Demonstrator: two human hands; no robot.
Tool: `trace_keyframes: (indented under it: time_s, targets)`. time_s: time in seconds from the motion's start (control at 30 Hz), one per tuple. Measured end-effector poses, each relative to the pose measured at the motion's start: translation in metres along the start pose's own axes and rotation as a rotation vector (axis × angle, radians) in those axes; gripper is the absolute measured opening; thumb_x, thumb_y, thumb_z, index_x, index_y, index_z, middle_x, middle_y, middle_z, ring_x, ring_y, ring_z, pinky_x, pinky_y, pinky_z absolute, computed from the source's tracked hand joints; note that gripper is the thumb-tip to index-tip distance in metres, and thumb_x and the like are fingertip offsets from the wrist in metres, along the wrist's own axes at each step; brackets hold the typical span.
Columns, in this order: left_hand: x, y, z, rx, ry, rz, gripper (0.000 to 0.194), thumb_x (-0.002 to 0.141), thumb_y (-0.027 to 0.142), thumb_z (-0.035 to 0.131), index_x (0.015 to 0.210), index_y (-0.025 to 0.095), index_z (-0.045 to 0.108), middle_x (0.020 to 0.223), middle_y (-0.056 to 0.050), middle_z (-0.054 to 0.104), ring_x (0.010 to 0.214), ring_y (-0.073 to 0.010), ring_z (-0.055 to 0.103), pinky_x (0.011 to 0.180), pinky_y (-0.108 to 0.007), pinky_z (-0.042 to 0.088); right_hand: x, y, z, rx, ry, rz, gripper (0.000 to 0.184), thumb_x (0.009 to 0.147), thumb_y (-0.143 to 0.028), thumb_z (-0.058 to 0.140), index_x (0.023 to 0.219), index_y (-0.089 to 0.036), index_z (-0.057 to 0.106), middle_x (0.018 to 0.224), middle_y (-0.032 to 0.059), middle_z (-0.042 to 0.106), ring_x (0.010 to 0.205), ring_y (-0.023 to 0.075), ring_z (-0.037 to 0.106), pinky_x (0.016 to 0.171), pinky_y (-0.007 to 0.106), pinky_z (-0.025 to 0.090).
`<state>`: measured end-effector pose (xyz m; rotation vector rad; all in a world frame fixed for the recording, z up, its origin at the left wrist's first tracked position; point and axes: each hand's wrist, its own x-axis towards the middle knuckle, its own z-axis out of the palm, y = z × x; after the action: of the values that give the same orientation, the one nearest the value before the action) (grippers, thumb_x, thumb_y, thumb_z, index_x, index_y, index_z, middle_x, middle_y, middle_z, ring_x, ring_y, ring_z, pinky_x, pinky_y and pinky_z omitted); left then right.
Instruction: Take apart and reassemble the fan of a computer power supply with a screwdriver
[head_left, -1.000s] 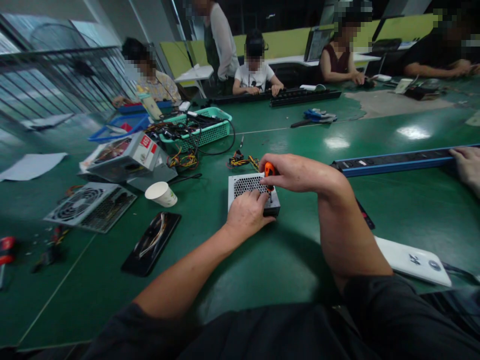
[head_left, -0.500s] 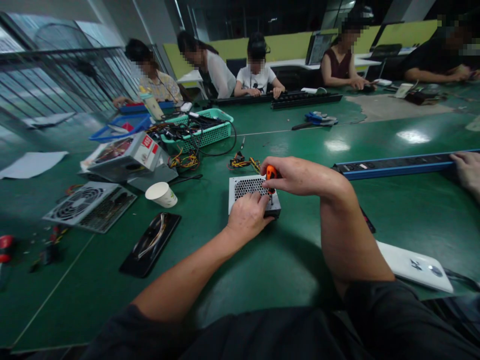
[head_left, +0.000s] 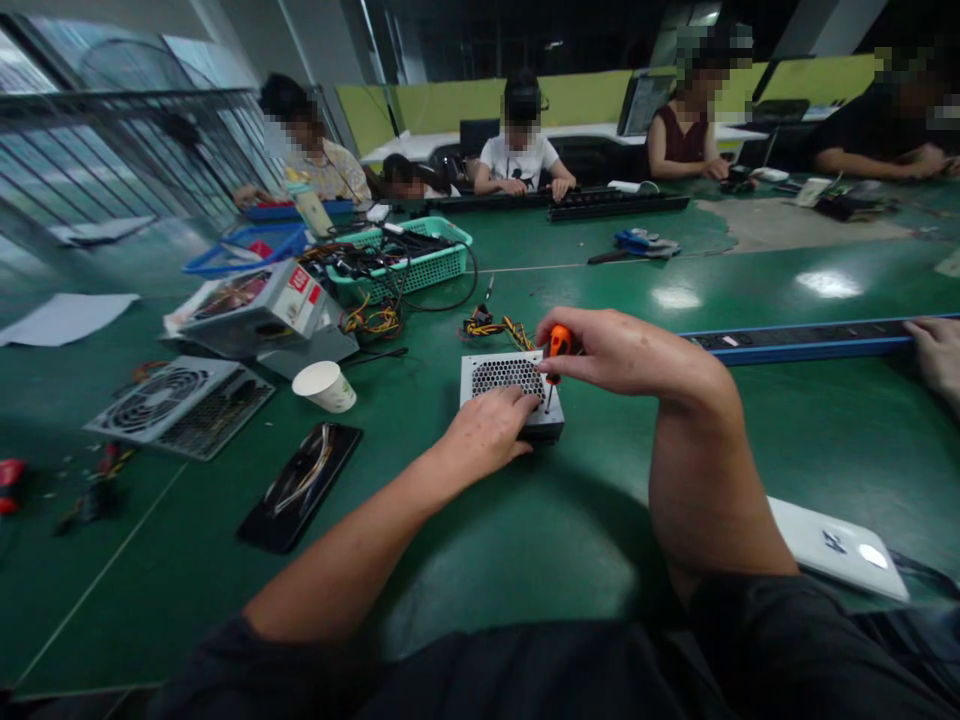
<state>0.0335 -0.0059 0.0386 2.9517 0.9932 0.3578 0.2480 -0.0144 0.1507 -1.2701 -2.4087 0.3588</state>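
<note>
A grey computer power supply (head_left: pixel 475 368) with a honeycomb vent lies in front of me on the green table. My left hand (head_left: pixel 491 425) holds it, fingers over the top and thumb at the near side. The orange-handled screwdriver (head_left: pixel 559 341) is gripped in my right hand (head_left: pixel 600 345) above the right part of the casing. Its shaft points down, and the tip is at the near right corner of the top face. Whether a screw sits under the tip is too small to tell. Yellow, red and black wires (head_left: pixel 504 328) lie behind the casing.
To the left are a paper cup (head_left: pixel 324 386), a black phone-like slab (head_left: pixel 300 488), a fan-faced power supply (head_left: pixel 184 405) and another tilted one (head_left: pixel 259 305). A teal basket (head_left: pixel 439 265) of cables stands behind. On the right lie a blue-edged strip (head_left: pixel 795 342), touched by another person's hand, and a white device (head_left: pixel 836 545).
The screwdriver and my right hand have shifted slightly right and tilted. My left fingertips have drawn back a little from the shaft. Across the table, one person has bent down low.
</note>
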Motion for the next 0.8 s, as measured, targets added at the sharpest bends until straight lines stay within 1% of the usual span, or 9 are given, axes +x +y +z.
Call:
trace_keyframes:
  time_s: [0.07,0.13,0.3,0.37,0.43,0.5,0.57,0.67,0.8]
  targets:
    - [-0.001,-0.006,-0.004,-0.054,0.004,0.010,0.057,0.080,0.040,0.077,0.129,0.019,0.057,0.124,-0.010,0.064,0.110,-0.0275,0.063,0.093,-0.037,0.051,-0.002,-0.001,-0.002,-0.013,0.027,0.003,0.020,0.089,-0.034,0.067,0.104,-0.020,0.065,0.080,-0.0015,0.066,0.067,0.0137,0.059,0.060,0.025,0.038]
    - [-0.001,-0.014,-0.008,-0.101,0.043,-0.032,0.049,0.084,0.044,0.072,0.125,0.020,0.060,0.119,-0.008,0.068,0.107,-0.0257,0.064,0.090,-0.035,0.050,-0.003,-0.002,-0.004,-0.012,0.052,0.004,0.020,0.088,-0.033,0.068,0.103,-0.020,0.065,0.080,-0.0017,0.066,0.067,0.0132,0.059,0.061,0.025,0.039]
    - [0.001,-0.041,-0.012,-0.206,0.245,-0.258,0.033,0.089,0.051,0.063,0.101,0.022,0.072,0.091,-0.004,0.073,0.082,-0.0203,0.067,0.071,-0.030,0.045,-0.003,-0.004,-0.006,-0.022,0.123,0.006,0.022,0.087,-0.034,0.070,0.103,-0.019,0.065,0.082,-0.0011,0.067,0.069,0.0132,0.059,0.063,0.025,0.040]
    - [0.003,-0.055,-0.003,-0.308,0.355,-0.357,0.034,0.089,0.053,0.062,0.088,0.021,0.074,0.074,-0.001,0.070,0.067,-0.0163,0.062,0.063,-0.028,0.040,-0.003,-0.004,-0.006,-0.032,0.129,0.009,0.024,0.087,-0.035,0.071,0.104,-0.019,0.065,0.082,-0.0011,0.067,0.069,0.0132,0.059,0.063,0.025,0.040]
    - [0.005,-0.071,0.013,-0.417,0.516,-0.470,0.039,0.091,0.052,0.059,0.076,0.019,0.072,0.059,0.001,0.060,0.055,-0.0133,0.053,0.058,-0.028,0.036,-0.003,-0.005,-0.005,-0.038,0.112,0.018,0.024,0.087,-0.036,0.071,0.104,-0.020,0.065,0.081,-0.0013,0.067,0.068,0.0132,0.059,0.062,0.026,0.039]
    - [0.005,-0.088,0.034,-0.535,0.700,-0.574,0.042,0.092,0.049,0.058,0.066,0.017,0.068,0.056,0.001,0.056,0.054,-0.0124,0.049,0.057,-0.027,0.035,-0.003,-0.006,-0.005,-0.029,0.084,0.024,0.022,0.088,-0.036,0.070,0.103,-0.020,0.066,0.081,-0.0016,0.067,0.068,0.0131,0.059,0.061,0.026,0.039]
    - [0.005,-0.104,0.054,-0.631,0.808,-0.668,0.041,0.091,0.046,0.058,0.065,0.016,0.068,0.056,0.001,0.055,0.056,-0.0127,0.049,0.058,-0.026,0.036,-0.002,-0.008,-0.004,-0.017,0.055,0.021,0.020,0.088,-0.035,0.069,0.101,-0.021,0.066,0.081,-0.0018,0.068,0.068,0.0131,0.060,0.060,0.026,0.038]
    - [0.003,-0.118,0.077,-0.740,0.796,-0.762,0.039,0.090,0.047,0.058,0.068,0.016,0.069,0.059,0.000,0.058,0.059,-0.0136,0.051,0.061,-0.026,0.038,-0.001,-0.010,-0.003,-0.009,0.009,0.013,0.019,0.089,-0.035,0.069,0.102,-0.022,0.066,0.080,-0.0022,0.068,0.067,0.0130,0.060,0.059,0.026,0.037]
    - [0.003,-0.123,0.089,-0.766,0.696,-0.758,0.043,0.091,0.050,0.055,0.070,0.016,0.069,0.061,0.001,0.057,0.061,-0.0137,0.050,0.061,-0.025,0.038,0.001,-0.011,-0.002,-0.019,-0.040,0.021,0.018,0.089,-0.035,0.067,0.103,-0.023,0.066,0.079,-0.0024,0.068,0.066,0.0133,0.060,0.058,0.026,0.036]
